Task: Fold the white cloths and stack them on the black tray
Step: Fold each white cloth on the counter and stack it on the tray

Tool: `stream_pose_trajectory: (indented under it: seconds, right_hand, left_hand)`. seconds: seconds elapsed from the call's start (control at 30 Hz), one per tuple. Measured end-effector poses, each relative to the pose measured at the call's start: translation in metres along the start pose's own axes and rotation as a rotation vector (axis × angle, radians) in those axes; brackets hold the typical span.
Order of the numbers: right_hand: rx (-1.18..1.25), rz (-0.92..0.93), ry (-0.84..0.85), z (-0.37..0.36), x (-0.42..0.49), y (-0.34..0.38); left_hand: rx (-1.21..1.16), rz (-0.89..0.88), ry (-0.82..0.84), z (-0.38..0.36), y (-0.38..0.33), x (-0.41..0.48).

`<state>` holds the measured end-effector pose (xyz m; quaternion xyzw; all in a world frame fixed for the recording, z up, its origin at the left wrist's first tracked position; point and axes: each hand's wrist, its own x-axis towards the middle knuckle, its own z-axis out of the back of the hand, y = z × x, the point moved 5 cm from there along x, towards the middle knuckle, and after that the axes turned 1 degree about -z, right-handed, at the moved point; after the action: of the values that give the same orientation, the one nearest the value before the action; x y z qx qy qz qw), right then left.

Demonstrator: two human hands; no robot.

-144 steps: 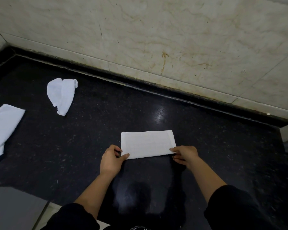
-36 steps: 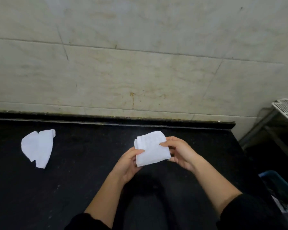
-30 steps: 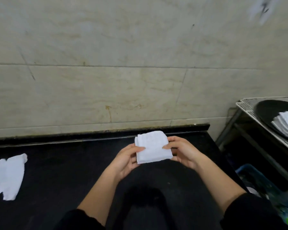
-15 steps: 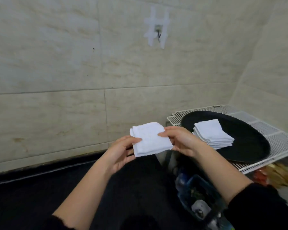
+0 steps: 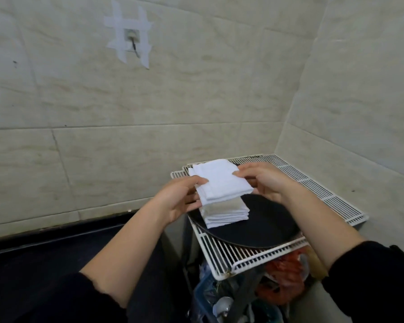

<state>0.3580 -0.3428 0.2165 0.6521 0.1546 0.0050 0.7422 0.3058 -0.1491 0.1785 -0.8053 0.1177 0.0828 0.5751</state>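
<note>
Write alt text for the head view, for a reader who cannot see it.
The left hand and right hand hold a folded white cloth over a stack of folded cloths on a black tray on a white wire rack.

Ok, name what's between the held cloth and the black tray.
A stack of folded cloths, on the black tray under the held cloth; head view shows it.

Soft, even indoor light on pale wall tiles [image 5: 196,94]. The held white cloth [image 5: 219,180] throws a grey shadow on the stack [image 5: 224,212] beneath. Wide-angle distortion bends lines near the edges; lower corners are dim.
</note>
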Motion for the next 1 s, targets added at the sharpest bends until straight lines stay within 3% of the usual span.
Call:
stream_pose_trajectory:
  seconds: [0.53, 1.0]
  right_hand:
    - [-0.161, -0.074, -0.022, 0.025, 0.036, -0.057]
    - [-0.362, 0.006, -0.112, 0.022, 0.041, -0.062]
  left_hand:
    - [0.248, 0.033, -0.182, -0.001, 0.028, 0.036]
    - [0.285, -0.003, -0.252, 0.009, 0.037, 0.04]
